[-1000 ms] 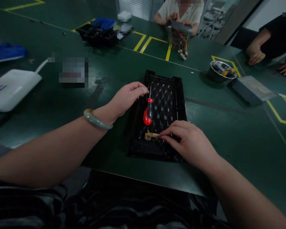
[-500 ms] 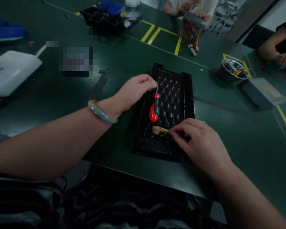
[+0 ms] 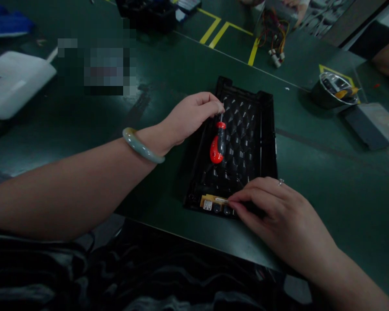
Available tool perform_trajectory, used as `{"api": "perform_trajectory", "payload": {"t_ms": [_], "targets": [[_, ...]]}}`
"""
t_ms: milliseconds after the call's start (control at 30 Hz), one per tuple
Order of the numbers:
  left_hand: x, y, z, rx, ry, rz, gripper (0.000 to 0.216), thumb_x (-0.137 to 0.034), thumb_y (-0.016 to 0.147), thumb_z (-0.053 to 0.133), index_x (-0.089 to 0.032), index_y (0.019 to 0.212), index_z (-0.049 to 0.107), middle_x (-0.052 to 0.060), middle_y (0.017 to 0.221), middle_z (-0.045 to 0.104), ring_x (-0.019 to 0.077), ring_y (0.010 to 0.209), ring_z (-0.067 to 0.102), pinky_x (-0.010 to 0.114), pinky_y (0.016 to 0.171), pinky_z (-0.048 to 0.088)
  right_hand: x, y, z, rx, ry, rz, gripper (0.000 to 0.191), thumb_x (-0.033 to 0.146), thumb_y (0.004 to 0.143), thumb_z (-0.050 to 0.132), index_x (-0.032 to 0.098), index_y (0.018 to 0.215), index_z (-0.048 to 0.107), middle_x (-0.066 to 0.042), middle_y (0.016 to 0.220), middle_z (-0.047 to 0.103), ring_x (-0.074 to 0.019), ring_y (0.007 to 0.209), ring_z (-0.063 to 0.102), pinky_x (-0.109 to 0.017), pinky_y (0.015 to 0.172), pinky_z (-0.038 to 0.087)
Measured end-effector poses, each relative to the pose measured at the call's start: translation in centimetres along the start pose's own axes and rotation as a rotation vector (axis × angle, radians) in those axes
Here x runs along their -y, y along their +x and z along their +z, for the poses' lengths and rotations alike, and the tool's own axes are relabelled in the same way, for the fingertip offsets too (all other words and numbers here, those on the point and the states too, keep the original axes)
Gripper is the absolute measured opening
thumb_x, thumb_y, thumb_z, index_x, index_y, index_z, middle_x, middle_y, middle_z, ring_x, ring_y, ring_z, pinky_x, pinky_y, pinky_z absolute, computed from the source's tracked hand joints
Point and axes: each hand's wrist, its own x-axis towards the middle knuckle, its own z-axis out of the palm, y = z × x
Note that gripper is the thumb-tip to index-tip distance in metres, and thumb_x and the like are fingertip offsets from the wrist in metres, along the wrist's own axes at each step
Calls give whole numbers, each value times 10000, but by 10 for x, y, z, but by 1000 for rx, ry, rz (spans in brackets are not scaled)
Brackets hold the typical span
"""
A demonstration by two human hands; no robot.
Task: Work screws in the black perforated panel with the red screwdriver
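Observation:
A black plastic panel with a textured inner face lies on the green table in front of me. Over its left side, my left hand pinches the metal shaft of a screwdriver; the red and black handle points toward me. My right hand grips the right end of a small yellowish circuit board between thumb and fingers. This board carries a USB port, round black jacks and a white pin connector. It is at the panel's near edge; whether it touches the panel I cannot tell.
A metal bowl with tools stands at the right, beside a grey flat box. Across the table, a person's hands hold a power supply with cables. Left are a white device and a blue glove; a black bin sits at the back.
My right hand has brought the circuit board from inside the panel toward its near edge. My left hand keeps its pinch on the screwdriver. The camera view has shifted slightly.

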Motion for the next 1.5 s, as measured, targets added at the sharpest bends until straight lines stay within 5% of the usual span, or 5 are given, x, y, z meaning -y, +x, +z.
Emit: {"api": "perform_trajectory", "payload": {"t_ms": [567, 1500], "targets": [[-3, -3, -1, 16, -5, -20, 179, -214, 879, 640, -224, 700, 649, -9, 754, 626, 137, 716, 523, 294, 682, 423, -3, 0, 2, 11, -158, -111, 86, 238, 998, 621, 202, 991, 699, -1, 935, 664, -185, 821, 600, -348, 743, 464], [0, -2, -2, 27, -44, 18, 152, -236, 872, 653, -214, 723, 671, -6, 754, 628, 139, 736, 507, 339, 685, 376, -6, 9, 8, 99, 17, -53, 170, 241, 1000, 640, 273, 1111, 766, -18, 888, 657, -144, 801, 567, -304, 711, 417]]}}
